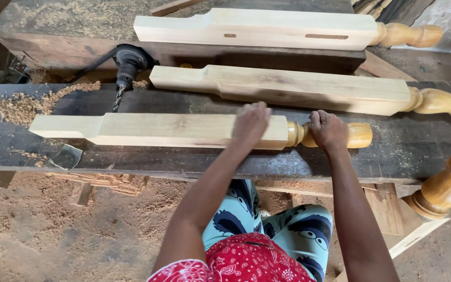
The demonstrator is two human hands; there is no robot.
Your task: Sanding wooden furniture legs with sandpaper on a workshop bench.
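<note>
A pale wooden furniture leg (168, 129) with a square body and a turned, lacquered end lies lengthwise on a dark workbench (403, 151). My left hand (250, 123) rests on top of its square part near the turned end, fingers curled over the far edge. My right hand (328, 129) grips the rounded turned section. Just behind the leg, a horizontal drill bit (118, 98) in a black chuck (128, 62) points toward its far side, a short gap away.
Two similar legs (288, 86) (267, 28) lie behind on the bench and on a raised beam. A fourth leg (444, 188) leans at the right. Sawdust (22, 102) is piled at the bench's left and covers the floor.
</note>
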